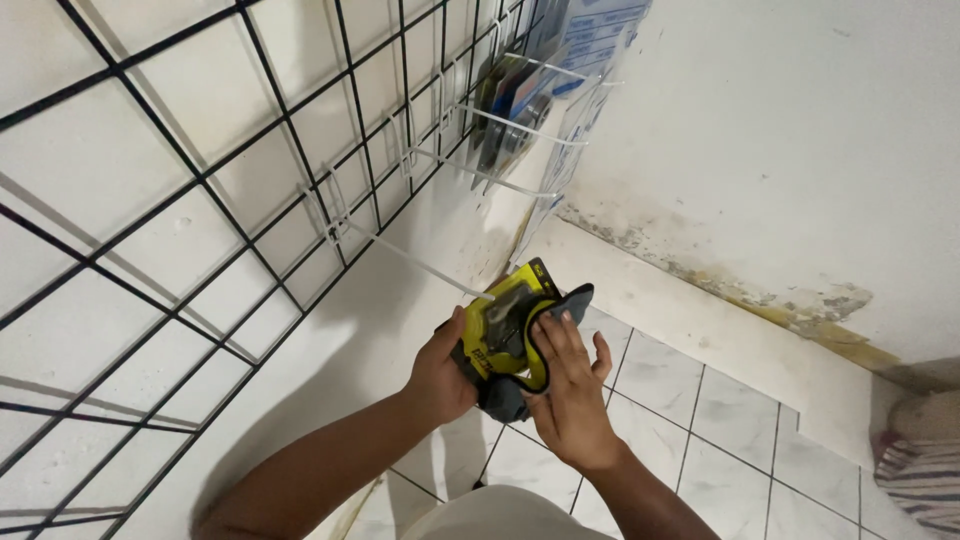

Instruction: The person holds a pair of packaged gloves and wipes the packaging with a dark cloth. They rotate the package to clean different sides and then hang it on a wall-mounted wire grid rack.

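My left hand (440, 375) grips a yellow and black blister package (505, 325) from its left side. My right hand (570, 390) presses a dark grey cloth (570, 300) against the package's front, fingers spread over it. The cloth wraps under the package and shows again below it. Both hands are close to a black wire grid panel (200, 180) on a white wall. A white wire hook (410, 258) juts from the grid, its tip touching the package's top corner.
More packaged items (515, 100) hang on white hooks higher up the grid. A white tiled floor (690, 410) lies below, with a stained white wall (780, 150) at right. Striped fabric (925, 480) lies at the far right edge.
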